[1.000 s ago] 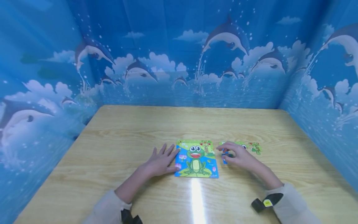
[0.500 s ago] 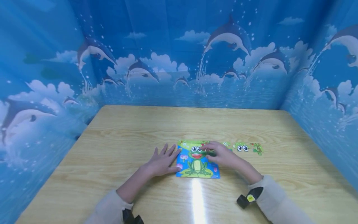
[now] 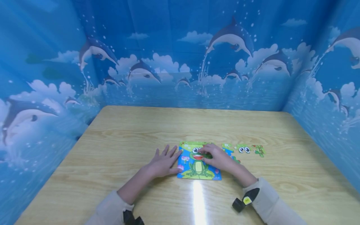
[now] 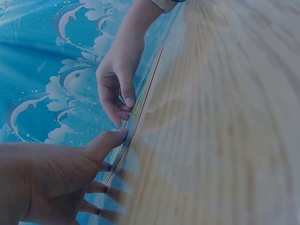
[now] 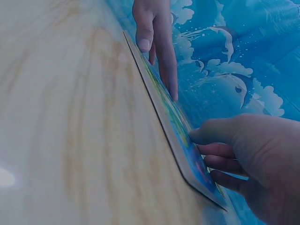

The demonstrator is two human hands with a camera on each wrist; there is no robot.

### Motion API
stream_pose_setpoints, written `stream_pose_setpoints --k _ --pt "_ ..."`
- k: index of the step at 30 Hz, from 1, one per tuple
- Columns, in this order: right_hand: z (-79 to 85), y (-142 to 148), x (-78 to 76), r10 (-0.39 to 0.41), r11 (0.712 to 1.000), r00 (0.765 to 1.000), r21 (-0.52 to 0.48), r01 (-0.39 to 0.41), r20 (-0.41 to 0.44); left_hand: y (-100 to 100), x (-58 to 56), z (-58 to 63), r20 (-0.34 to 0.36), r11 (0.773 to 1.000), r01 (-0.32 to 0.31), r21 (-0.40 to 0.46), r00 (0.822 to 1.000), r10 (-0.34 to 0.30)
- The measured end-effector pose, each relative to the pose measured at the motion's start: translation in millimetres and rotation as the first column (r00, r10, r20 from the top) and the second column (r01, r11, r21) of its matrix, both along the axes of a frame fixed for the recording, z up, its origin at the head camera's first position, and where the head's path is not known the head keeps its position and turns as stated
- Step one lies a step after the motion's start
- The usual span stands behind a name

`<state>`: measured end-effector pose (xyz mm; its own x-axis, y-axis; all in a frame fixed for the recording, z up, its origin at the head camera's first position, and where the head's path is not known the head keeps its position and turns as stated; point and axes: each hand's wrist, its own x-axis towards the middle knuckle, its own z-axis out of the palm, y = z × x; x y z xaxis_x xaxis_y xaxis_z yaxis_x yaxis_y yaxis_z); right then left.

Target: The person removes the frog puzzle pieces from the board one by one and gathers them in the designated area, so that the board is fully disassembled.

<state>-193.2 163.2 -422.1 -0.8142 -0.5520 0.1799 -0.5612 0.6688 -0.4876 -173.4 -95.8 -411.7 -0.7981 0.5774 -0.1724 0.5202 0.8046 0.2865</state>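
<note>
A square frog-picture puzzle board (image 3: 198,168) lies on the table in the head view. My left hand (image 3: 163,164) is spread beside it, thumb and fingertips touching its left edge. Over the board's upper right part, my right hand (image 3: 217,159) has its fingers bent, pinching a small dark-green puzzle piece (image 3: 207,155); most of this piece is hidden by the fingers. In the right wrist view, the thumb and fingers of that hand meet the face of the board (image 5: 180,136). Right of the board lie a piece with eyes (image 3: 244,149) and a tree piece (image 3: 259,150).
Between the board and the eyes piece lies a blue-and-green piece (image 3: 227,149), partly behind the right hand. The wooden table (image 3: 135,131) ends at a dolphin-printed curtain (image 3: 168,62) on the back and both sides. Light glares on the table below the board.
My right hand has moved left from the loose pieces onto the board with a dark-green puzzle piece, then slightly farther left. The left hand stays at the board's left edge.
</note>
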Motion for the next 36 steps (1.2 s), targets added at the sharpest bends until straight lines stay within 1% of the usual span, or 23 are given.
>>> stream_pose_setpoints --k 3,8,14,20,26,30,36 --pt "-1.4 0 -0.4 -0.006 1.0 1.0 -0.008 0.006 -0.004 0 0.0 0.6 0.0 1.0 -0.003 -0.004 1.0 0.003" --pt "-3.2 0 -1.5 -0.013 1.0 1.0 -0.025 0.014 0.014 0 -0.2 0.9 -0.002 1.0 -0.005 -0.005 1.0 0.005" --pt "-5.3 1 -2.5 -0.011 0.997 0.999 -0.07 0.014 0.044 1 0.2 2.0 0.0 1.0 -0.005 -0.007 1.0 0.005" --pt "-8.4 1 -4.3 -0.004 0.994 0.999 -0.11 0.009 0.047 1 -0.2 1.9 0.006 1.0 -0.01 -0.009 1.0 0.01" --pt "-9.2 1 -5.1 -0.031 0.99 0.997 -0.138 0.04 0.069 1 -0.8 0.5 0.008 1.0 -0.011 -0.005 1.0 0.012" --pt "-10.4 0 -5.2 -0.04 0.987 0.998 -0.152 0.047 0.049 1 -0.3 0.9 0.01 1.0 -0.011 0.003 1.0 0.011" --pt "-12.9 -1 -5.2 -0.052 0.985 0.999 -0.163 0.05 -0.006 1 -0.2 1.2 0.011 1.0 -0.01 0.007 1.0 0.01"
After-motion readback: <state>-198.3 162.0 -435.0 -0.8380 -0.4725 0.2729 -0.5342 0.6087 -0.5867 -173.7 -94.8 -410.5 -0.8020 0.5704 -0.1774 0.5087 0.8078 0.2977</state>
